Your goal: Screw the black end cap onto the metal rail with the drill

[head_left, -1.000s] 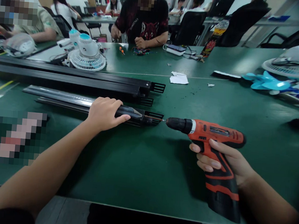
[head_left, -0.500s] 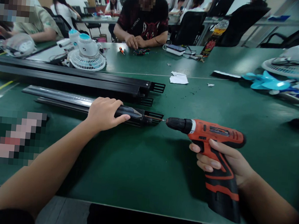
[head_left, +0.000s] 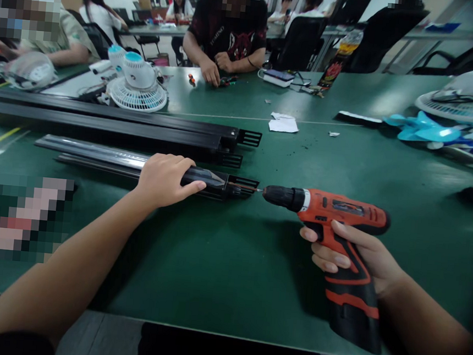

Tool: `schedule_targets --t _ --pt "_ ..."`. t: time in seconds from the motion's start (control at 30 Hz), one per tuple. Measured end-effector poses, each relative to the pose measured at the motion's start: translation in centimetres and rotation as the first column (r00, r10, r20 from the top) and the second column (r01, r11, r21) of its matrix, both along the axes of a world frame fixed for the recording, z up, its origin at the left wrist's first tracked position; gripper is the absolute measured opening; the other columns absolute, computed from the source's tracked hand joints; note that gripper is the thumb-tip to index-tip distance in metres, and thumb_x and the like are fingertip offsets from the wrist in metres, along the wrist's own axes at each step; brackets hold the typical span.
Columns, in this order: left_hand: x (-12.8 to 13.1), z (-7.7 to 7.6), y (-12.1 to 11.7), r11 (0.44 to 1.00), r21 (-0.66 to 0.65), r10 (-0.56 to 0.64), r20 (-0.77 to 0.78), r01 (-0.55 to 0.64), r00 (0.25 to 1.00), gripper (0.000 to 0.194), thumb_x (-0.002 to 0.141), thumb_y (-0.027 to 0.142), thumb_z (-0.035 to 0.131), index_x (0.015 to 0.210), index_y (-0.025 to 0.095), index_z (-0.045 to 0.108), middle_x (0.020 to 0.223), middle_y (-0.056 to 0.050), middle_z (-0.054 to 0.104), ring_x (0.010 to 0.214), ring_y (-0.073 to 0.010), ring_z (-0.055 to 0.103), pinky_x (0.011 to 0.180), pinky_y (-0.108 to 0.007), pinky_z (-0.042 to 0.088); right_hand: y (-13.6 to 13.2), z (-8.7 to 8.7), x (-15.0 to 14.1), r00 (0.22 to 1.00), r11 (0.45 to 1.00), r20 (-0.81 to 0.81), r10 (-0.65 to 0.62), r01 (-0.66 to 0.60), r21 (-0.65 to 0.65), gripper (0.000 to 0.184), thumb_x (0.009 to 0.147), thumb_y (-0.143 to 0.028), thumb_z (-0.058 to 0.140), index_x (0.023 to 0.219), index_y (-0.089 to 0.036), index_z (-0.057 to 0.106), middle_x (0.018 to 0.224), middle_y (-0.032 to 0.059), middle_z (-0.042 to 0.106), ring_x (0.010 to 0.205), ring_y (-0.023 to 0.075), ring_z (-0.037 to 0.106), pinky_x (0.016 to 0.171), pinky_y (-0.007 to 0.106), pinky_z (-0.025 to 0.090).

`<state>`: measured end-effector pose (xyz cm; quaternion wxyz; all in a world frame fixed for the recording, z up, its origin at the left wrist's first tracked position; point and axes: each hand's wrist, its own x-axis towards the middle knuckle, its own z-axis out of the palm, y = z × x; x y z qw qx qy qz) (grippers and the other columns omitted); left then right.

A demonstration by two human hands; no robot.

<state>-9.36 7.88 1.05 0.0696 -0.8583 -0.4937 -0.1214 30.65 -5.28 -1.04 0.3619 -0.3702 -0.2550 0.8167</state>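
My left hand is wrapped over a long black bar with a glossy top, pressing it against the green table. A slotted black bracket sticks out of the bar's right end. In my right hand is a red and black cordless drill, held by its handle and pointing left. Its long thin bit reaches over the bracket to the end of the bar. Whether the bit's tip touches a screw there I cannot tell.
Behind the bar lie more long black bars with slotted ends. White fans stand at the back left; blue fan blades lie at the right. A scrap of white paper is near the middle. Across the table a person handles small parts.
My hands, the drill and the bar hold practically the same position. Across the table, the other person's hands have moved apart, one coming slightly nearer over the small parts.
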Motion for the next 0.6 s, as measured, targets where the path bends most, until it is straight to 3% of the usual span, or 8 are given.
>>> schedule_targets --t 0.4,0.5,0.6 --pt "-0.19 -0.38 0.02 1.000 0.005 0.015 -0.004 -0.015 1.000 0.090 0.099 0.082 0.033 0.142 0.014 0.073 0.125 -0.018 0.082 0.114 -0.0416 0.075 0.099 -0.055 0.051 0.06 -0.05 0.13 0.999 1.000 0.045 -0.005 0.005 0.001 0.035 0.086 -0.049 0.087 0.093 -0.019 0.073 0.058 -0.0045 0.052 0.050 0.0101 0.038 0.053 0.024 0.049" --pt "-0.20 -0.36 0.05 1.000 0.008 0.008 0.007 -0.008 1.000 0.089 0.099 0.083 0.033 0.139 0.015 0.075 0.123 -0.018 0.082 0.113 -0.0419 0.074 0.099 -0.056 0.051 0.02 -0.02 0.12 0.999 1.000 0.046 -0.022 0.022 -0.003 0.034 0.085 -0.049 0.088 0.092 -0.018 0.075 0.060 -0.0036 0.054 0.049 0.0097 0.036 0.052 0.025 0.048" --pt "-0.15 -0.27 0.06 1.000 0.007 0.004 0.003 -0.004 1.000 0.085 0.099 0.083 0.034 0.127 0.017 0.079 0.116 -0.017 0.083 0.104 -0.0404 0.075 0.094 -0.055 0.052 0.03 -0.09 0.22 0.999 1.000 0.045 0.013 -0.012 -0.019 0.036 0.086 -0.052 0.087 0.092 -0.019 0.076 0.052 -0.0055 0.047 0.050 0.0128 0.041 0.052 0.025 0.048"
